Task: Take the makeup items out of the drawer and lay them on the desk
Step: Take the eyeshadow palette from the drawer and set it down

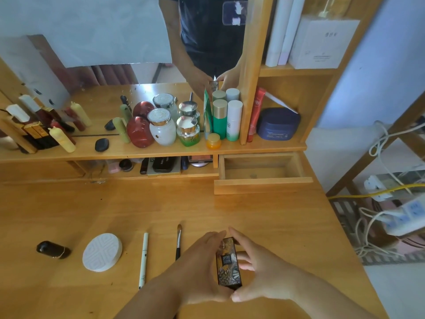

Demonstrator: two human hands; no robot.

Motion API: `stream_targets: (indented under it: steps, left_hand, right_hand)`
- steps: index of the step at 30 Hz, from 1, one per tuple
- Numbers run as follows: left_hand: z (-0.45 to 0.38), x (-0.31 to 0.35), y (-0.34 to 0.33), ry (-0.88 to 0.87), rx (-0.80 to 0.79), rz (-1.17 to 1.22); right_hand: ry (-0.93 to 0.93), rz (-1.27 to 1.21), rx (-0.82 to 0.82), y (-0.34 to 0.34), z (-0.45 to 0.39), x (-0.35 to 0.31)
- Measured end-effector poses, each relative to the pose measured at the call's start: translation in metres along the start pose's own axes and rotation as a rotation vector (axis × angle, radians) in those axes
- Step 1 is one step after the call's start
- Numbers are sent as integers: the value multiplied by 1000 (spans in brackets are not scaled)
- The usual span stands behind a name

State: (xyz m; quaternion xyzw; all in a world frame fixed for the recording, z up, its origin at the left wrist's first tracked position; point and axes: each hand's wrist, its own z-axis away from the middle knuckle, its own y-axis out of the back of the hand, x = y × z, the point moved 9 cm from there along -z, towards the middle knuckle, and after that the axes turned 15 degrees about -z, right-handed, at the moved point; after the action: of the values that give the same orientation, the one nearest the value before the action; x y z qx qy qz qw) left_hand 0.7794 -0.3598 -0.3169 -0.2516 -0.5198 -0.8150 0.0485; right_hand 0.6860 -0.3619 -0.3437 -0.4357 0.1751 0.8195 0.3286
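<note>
A small black box with a gold pattern (228, 263) lies lengthwise near the desk's front edge. My left hand (195, 270) and my right hand (259, 270) clasp it from both sides. The wooden drawer (262, 184) stands pulled out at the back right, and its visible inside is bare. Laid out in a row on the desk (92, 203) to the left of the box are a makeup brush (178, 241), a white pencil (144, 259), a round white compact (102, 252) and a dark lipstick tube (53, 249).
A shelf (138, 153) behind the desk holds several jars, bottles and tubes in front of a mirror (115, 42). Under it sits a niche with palettes (165, 165). To the right stand a dark blue case (277, 124), books, and power strips with cables (391, 210).
</note>
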Motion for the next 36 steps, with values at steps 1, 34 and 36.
stream_targets:
  steps: [1,34,36]
  left_hand:
    - [0,0,-1,3,-19,0]
    - [-7,28,-20,-160,-50,-439]
    - [-5,30,-25,-206,-49,-440]
  right_hand:
    - [25,46,21,0,1,-3]
    - [312,706,335,20,2,24]
    - [307,771,330,23,3,21]
